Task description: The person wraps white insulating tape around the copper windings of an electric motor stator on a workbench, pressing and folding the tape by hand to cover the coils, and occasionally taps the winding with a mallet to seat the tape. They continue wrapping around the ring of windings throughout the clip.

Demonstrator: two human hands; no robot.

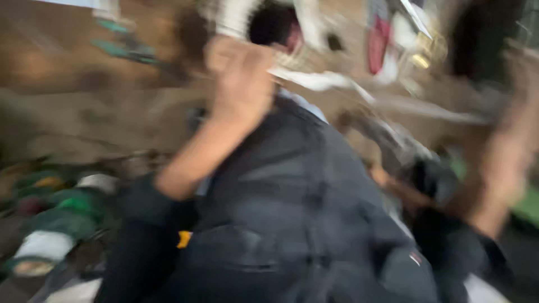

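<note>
Hands over dark garment, heavily blurred

Left hand [238,78] raised far centre above dark garment [292,213], grip seemingly clenched, contents unclear. Right hand [522,84] at far right edge, grip state impossible to tell. Garment near centre. Green and white items [56,224] near left.

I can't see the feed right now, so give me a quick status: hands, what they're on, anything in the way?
Left hand raised, fist-like, grip unclear in blur. Right hand off frame; only the right forearm shows. Dark garment fills the middle. Green and white rolls at left.
</note>
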